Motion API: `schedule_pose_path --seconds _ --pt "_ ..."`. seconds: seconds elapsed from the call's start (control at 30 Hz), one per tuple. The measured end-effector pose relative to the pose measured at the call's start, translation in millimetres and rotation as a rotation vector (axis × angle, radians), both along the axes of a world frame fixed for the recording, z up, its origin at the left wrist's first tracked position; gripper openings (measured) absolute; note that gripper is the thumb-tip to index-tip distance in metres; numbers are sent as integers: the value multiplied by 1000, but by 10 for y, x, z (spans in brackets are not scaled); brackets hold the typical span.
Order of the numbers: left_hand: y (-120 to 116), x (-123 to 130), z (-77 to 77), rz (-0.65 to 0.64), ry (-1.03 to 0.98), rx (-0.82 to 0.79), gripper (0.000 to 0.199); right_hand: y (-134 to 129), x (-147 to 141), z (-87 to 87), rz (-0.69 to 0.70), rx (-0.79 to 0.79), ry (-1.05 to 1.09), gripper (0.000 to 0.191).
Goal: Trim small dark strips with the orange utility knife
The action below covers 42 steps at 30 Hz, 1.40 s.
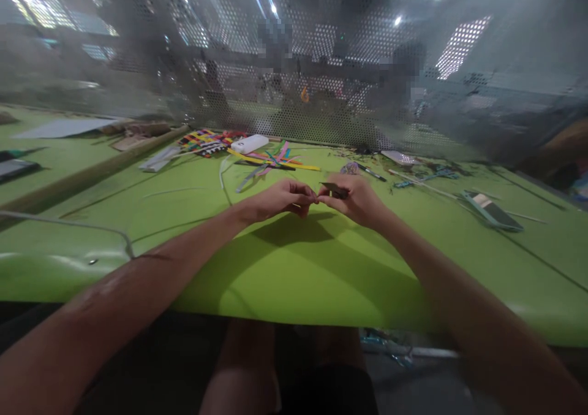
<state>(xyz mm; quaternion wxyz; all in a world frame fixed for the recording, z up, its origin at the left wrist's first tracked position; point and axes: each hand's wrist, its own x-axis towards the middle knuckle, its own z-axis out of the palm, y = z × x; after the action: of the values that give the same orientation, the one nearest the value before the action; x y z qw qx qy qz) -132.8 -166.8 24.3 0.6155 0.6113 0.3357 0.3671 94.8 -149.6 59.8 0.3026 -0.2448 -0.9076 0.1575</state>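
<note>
My left hand [293,198] and my right hand [356,199] meet just above the green table [294,280], their fingertips close together. In a pinch, my left fingers press on something too small to make out. A small dark flat piece with a pointed end [334,189] sticks out between the thumb and fingers of my right hand, which is closed on it; its kind is not clear. Behind my hands lie crossed coloured strips [275,159] and a small purple ball of thread or strip [350,168]. A pen [373,173] rests just beyond my right hand.
A white power bank or similar box [250,143] with a cable lies by a colourful woven piece [206,142]. To the right are a phone [492,210] and blue strips [427,177]. A perforated metal panel [294,114] borders the table's back; a wooden bar [92,168] crosses the left.
</note>
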Motion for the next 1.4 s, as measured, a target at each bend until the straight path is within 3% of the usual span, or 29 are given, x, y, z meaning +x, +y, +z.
schedule_pose_path --seconds 0.17,0.33,0.47,0.53,0.9,1.03,1.23,1.4 --pt "-16 5 36 -8 -10 36 23 20 -3 -36 -56 -159 111 14" --pt "-30 54 58 8 -16 91 23 -26 -111 -79 -250 -197 326 10" --pt "-79 85 84 -35 -12 188 25 -92 -168 -49 -324 -475 512 14" --pt "-93 87 89 -52 2 205 26 -93 -164 -24 -304 -594 572 18" --pt "-56 50 44 -77 10 197 24 -77 -124 44 -84 -901 536 31" --pt "-73 53 42 -104 -14 176 36 -56 -103 52 -74 -950 560 29" --pt "-75 52 16 -140 112 236 29 74 -28 33 -96 -953 650 30" --pt "-67 59 0 -98 165 273 28 168 21 8 -151 -902 684 30"
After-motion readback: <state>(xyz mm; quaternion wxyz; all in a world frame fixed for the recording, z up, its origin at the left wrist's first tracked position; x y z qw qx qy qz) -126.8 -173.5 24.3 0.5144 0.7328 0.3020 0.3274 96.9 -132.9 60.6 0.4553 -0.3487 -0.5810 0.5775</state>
